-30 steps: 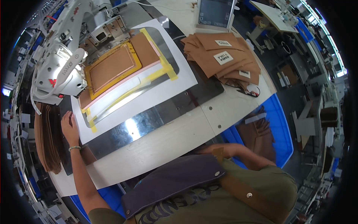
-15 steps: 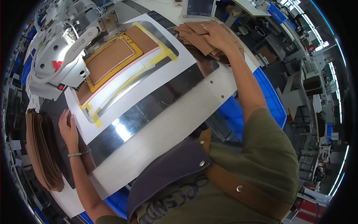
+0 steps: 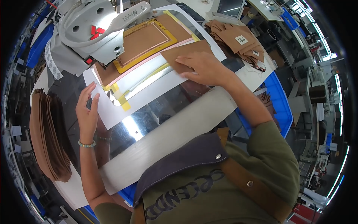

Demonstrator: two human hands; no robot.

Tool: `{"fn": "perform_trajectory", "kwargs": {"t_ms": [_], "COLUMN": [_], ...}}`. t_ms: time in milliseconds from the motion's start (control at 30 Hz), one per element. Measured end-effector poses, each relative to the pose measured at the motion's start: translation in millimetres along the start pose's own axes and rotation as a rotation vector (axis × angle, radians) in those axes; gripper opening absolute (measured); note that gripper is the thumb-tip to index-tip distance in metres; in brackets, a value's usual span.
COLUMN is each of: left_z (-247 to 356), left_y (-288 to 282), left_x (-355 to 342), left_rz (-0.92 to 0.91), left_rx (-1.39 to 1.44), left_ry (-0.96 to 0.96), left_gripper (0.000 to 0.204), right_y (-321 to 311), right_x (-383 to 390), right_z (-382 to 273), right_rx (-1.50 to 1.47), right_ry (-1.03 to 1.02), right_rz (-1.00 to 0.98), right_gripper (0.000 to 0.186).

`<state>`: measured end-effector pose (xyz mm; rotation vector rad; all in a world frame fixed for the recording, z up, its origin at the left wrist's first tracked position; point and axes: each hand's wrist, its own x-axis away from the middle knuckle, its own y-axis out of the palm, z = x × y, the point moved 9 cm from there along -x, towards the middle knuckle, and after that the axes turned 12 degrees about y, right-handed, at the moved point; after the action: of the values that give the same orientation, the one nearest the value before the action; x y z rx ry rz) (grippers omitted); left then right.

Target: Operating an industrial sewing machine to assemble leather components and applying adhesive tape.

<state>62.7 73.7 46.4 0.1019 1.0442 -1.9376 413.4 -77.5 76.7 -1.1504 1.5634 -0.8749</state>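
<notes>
My right hand (image 3: pixel 204 69) is closed on a flat brown fabric piece (image 3: pixel 190 49), thumb beneath and fingers on top. The piece hangs over the right part of a white sheet (image 3: pixel 108 117). My left hand (image 3: pixel 88 108) holds nothing; its fingers are apart beside the sheet's left edge. On the sheet, a yellow frame (image 3: pixel 172 37) lies over a larger brown fabric panel (image 3: pixel 143 42). Yellow tape (image 3: pixel 126 106) marks the corners of the clear plate below it. The white sewing machine head (image 3: pixel 84 35) stands over the frame's left end and hides part of it.
A pile of brown pieces (image 3: pixel 231 39), some with white labels, lies at the far right. A tall stack of folded brown fabric (image 3: pixel 50 138) stands at the left. Below the table's right edge is a blue bin (image 3: pixel 281 104). A screen (image 3: pixel 229 8) stands behind the pile.
My right hand has come from the pile toward the middle, bringing a brown fabric piece. My left hand has shifted, its fingers now more spread. The whole view has shifted too.
</notes>
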Motion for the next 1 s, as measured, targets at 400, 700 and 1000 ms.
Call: {"fn": "perform_trajectory", "kwargs": {"t_ms": [400,700,1000], "left_z": [-5.5,-13.6,-36.4], "left_y": [17.9,25.7,59.5], "left_x": [1.7,-34.1,-78.2], "left_rz": [0.037,0.04,-0.151], "left_rx": [0.087,-0.223,-0.369], "left_ry": [-0.061,0.051,0.041], "left_gripper": [0.033,0.033,0.036], "right_y": [26.4,4.2,94.7], "right_x": [-19.8,-158.9,-185.5], "right_z": [80.3,39.5,-19.5], "right_rx": [-0.25,-0.249,-0.074], "right_ry": [0.217,-0.092,-0.397], "right_rz": [-0.399,-0.318,-0.005], "right_gripper": [0.018,0.061,0.034]}}
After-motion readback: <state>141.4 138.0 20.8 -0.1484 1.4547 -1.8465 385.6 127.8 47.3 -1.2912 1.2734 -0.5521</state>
